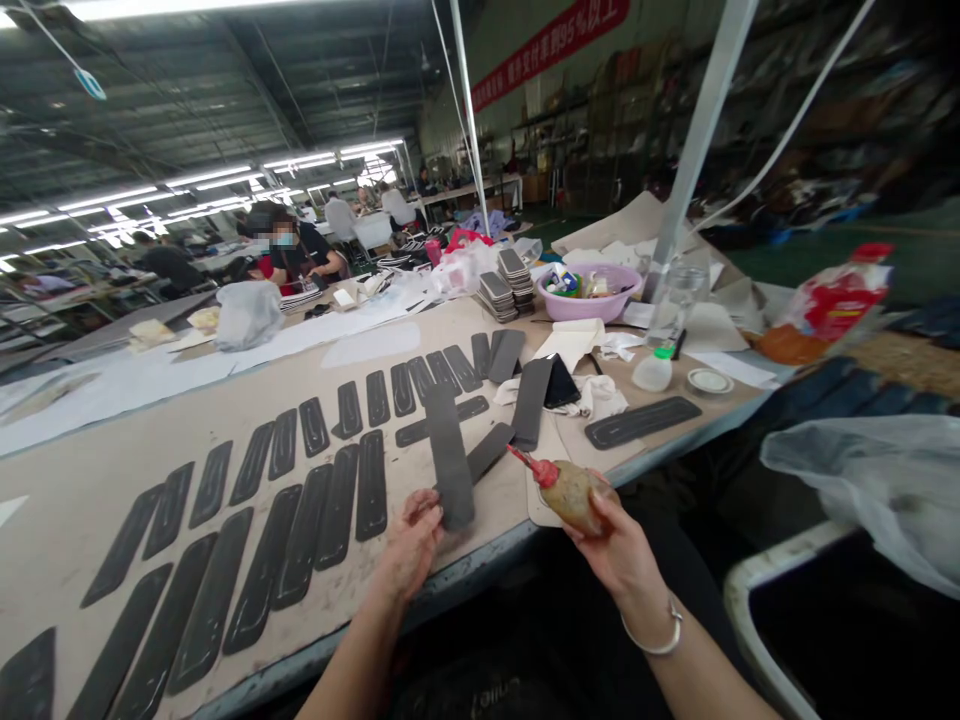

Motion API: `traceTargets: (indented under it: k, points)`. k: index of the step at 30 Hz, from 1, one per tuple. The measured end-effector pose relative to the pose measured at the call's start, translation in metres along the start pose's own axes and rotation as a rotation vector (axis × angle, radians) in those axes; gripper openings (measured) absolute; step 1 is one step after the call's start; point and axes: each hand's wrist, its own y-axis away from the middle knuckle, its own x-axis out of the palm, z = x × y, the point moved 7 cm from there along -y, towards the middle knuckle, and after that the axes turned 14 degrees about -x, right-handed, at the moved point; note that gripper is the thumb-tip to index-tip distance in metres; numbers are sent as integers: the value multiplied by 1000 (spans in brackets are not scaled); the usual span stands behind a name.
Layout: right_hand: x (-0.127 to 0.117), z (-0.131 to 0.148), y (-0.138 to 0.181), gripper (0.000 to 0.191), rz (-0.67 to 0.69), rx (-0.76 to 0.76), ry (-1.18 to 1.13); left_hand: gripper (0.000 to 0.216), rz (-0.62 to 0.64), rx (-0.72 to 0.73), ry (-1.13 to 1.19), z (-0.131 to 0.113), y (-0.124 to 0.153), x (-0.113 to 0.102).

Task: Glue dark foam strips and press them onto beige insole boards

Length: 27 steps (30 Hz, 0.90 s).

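My left hand (412, 545) pinches the near end of a flat dark grey strip (450, 455), which is tilted up off the table and slightly blurred. In my right hand (619, 550) is a squeeze bottle (574, 497), yellowish and stained, with a red nozzle pointing left toward the strip. Rows of similar dark strips with shiny wet-looking lines along their edges, such as this strip (373, 485), lie to the left. Beyond the bottle, another strip (532, 405) leans near a black phone (561, 384) on a white cloth (604, 397).
A purple basin (589, 300) of small items stands at the back, beside stacked grey pieces (506, 285). Right of it are a clear jar (677, 300), a green-capped small bottle (652, 372) and a metal post (697, 140). A person (304, 250) sits across the table.
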Motion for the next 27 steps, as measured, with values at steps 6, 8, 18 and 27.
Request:
traceTargets:
  k: [6, 8, 18, 27]
  points:
    - [9, -1, 3, 36, 28, 8, -8, 51, -67, 39, -99, -6, 5, -31]
    - [11, -3, 3, 39, 34, 14, -17, 57, -63, 45, -269, -9, 12, -32]
    - [51, -56, 10, 41, 199, 164, -79, 29, -60, 233, -851, 15, 9, 9]
    - [49, -82, -1, 42, 134, 153, -20, 33, -232, 479, -1257, -15, 19, -2]
